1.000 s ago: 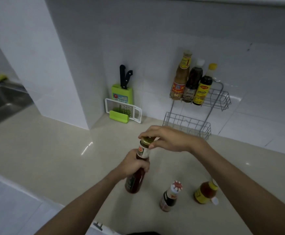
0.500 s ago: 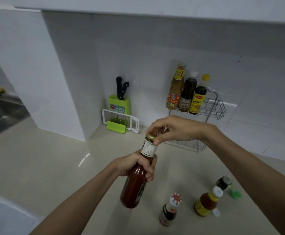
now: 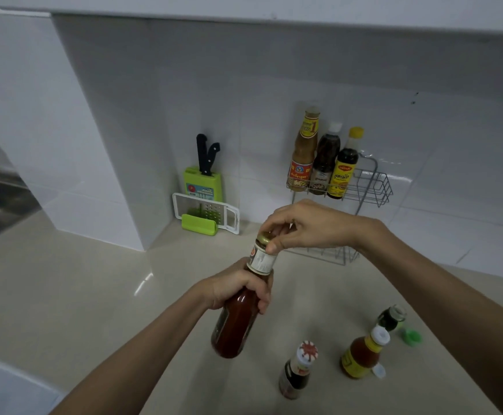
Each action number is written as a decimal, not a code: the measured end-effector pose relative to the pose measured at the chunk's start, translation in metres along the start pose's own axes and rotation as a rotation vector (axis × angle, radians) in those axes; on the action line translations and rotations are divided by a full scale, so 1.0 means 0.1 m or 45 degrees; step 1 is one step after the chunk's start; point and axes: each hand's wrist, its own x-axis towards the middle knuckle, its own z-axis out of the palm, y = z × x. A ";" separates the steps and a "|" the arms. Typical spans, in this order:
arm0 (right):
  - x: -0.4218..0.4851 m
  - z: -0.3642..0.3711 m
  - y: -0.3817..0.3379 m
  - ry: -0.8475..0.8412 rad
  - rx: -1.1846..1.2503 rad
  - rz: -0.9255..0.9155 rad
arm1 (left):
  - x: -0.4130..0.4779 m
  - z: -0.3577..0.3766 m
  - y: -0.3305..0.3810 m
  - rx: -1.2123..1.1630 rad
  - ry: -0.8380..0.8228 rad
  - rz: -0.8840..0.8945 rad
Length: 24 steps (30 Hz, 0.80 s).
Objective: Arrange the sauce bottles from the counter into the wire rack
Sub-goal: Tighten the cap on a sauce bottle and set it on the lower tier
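The left hand (image 3: 238, 287) is gripping the red sauce bottle (image 3: 235, 327), fingers curled round its shoulder just below the neck label. The bottle is now hanging tilted and clear of the counter (image 3: 94, 295), higher than one second ago. The right hand (image 3: 313, 226) is still pinching the gold cap (image 3: 263, 236) between thumb and fingertips; whether it is turning cannot be told. The wire rack (image 3: 370, 187) is standing behind, its upper tier holding three bottles. The cap is probably being tightened before transfer. The small dark bottle (image 3: 296, 375), the orange sauce bottle (image 3: 361, 354) and the uncapped dark bottle (image 3: 391, 317) are still waiting on the counter.
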 end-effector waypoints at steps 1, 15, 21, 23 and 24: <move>-0.01 0.05 0.01 0.036 -0.021 0.033 | 0.01 0.01 -0.01 0.102 0.103 -0.005; 0.15 0.61 -0.08 0.550 -0.678 0.218 | 0.14 0.05 -0.06 0.547 0.780 -0.005; 0.07 0.53 0.01 0.404 -0.555 -0.069 | 0.10 -0.07 -0.03 0.438 0.343 0.013; 0.04 0.39 0.01 0.363 -0.766 -0.248 | 0.05 -0.10 0.07 0.347 0.082 0.030; 0.04 0.36 0.02 0.368 -0.807 -0.255 | 0.06 -0.07 0.09 0.349 0.094 0.044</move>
